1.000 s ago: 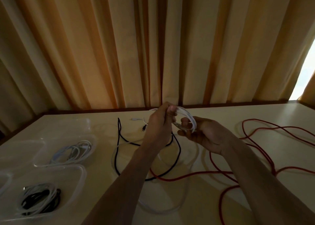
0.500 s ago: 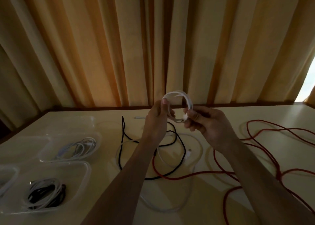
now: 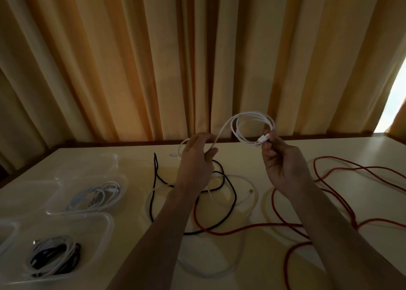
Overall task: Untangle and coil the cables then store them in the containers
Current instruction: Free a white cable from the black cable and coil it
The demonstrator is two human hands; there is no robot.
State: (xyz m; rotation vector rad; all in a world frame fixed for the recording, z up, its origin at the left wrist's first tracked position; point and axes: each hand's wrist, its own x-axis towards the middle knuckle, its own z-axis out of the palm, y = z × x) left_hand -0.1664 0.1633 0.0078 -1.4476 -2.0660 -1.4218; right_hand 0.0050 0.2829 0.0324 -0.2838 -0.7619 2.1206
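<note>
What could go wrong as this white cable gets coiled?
1. The right hand only pinches the coil at one spot, so loops may spring open.
2. The tail running through the left hand leads to the table, where it may snag the black cable and red cable.

Pale cream table (image 3: 329, 149): clear plastic containers (image 3: 94, 221) at lower left; thin black cable (image 3: 234, 198) at centre; red braided cable (image 3: 342, 186) sprawling at right.
</note>
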